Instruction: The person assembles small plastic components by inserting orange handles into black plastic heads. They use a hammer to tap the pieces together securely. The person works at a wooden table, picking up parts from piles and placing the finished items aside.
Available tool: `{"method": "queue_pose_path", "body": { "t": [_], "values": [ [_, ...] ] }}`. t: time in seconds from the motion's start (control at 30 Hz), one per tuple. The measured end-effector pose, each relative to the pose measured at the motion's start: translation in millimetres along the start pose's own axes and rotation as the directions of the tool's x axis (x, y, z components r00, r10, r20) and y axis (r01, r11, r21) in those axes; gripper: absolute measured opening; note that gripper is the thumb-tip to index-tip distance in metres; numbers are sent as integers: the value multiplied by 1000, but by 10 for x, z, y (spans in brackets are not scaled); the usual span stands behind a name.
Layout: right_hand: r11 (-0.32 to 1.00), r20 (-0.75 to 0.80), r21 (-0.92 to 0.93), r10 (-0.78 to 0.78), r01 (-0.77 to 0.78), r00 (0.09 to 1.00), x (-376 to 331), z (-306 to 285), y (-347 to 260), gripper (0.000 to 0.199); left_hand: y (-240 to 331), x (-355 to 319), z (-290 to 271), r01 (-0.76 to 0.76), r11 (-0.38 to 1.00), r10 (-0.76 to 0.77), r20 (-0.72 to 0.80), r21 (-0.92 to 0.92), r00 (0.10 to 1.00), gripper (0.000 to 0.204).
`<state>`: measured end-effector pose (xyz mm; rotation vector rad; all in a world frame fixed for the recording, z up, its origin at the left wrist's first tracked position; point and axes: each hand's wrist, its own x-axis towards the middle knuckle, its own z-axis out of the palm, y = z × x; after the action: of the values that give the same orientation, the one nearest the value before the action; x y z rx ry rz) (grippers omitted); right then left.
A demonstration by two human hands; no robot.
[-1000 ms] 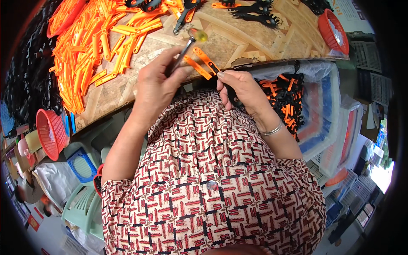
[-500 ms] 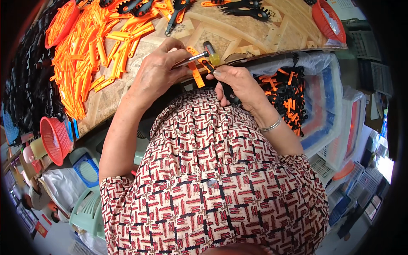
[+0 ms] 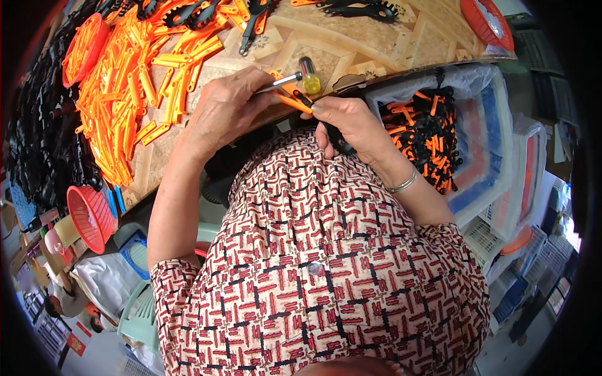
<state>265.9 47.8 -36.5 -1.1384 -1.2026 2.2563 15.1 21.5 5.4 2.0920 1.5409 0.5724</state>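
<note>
My left hand [image 3: 229, 103] is closed around the metal shaft of a small mallet [image 3: 307, 74], whose crosswise head is black at one end and translucent yellow at the other. An orange plastic handle strip [image 3: 293, 102] runs from my left fingers to my right thumb. Pinched in my right hand [image 3: 351, 122] is a black plastic utensil, its narrow end [image 3: 303, 98] lying along the orange strip. The rest of the utensil is mostly hidden under my right fingers. Both hands work at the table's near edge, just above my lap.
Loose orange strips [image 3: 119, 106] pile up on the left of the table [image 3: 351, 47], beside a heap of black parts [image 3: 44, 135]. Black utensils [image 3: 360, 11] lie at the back. On the right, a lined crate [image 3: 483, 144] holds black-and-orange pieces. Red baskets [image 3: 91, 219] stand around.
The orange strip has swung from hanging steeply to lying slantwise against the black utensil's end. My left hand has shifted slightly, still with the mallet, while my right hand stays almost in place.
</note>
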Motion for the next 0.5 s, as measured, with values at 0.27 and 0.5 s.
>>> {"method": "queue_pose_path", "body": {
  "t": [0.27,0.5],
  "values": [
    [972,-58,-228,-74,59,996,6,8,24,28,-112,167,-35,32,993,-27,44,-116,999,25],
    [978,-55,-206,-47,35,997,0,4,19,29,-85,323,-99,-123,991,117,119,48,986,25]
  ]
}}
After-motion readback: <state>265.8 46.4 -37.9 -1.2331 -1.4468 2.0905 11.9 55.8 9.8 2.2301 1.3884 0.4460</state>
